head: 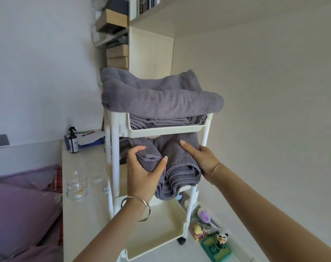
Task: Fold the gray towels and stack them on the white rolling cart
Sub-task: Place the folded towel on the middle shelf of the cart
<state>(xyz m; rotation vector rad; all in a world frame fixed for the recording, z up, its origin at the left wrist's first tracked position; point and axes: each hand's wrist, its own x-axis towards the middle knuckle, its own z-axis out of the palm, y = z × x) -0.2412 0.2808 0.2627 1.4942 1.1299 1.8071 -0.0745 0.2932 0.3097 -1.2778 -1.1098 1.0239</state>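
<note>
A folded gray towel (179, 167) lies on the middle shelf of the white rolling cart (160, 128), at 6 o'clock from the frame's centre. The left hand (142, 173) clasps its 9 o'clock side, thumb and fingers curled round the fold, and the right hand (200, 157) grasps its 3 o'clock side, thumb on top. At 12 o'clock more gray towels (160, 99) fill the top shelf; a spray bottle (73, 141) and glass jar (76, 188) stand at 9 o'clock, toy figures (217, 239) at 5 o'clock.
</note>
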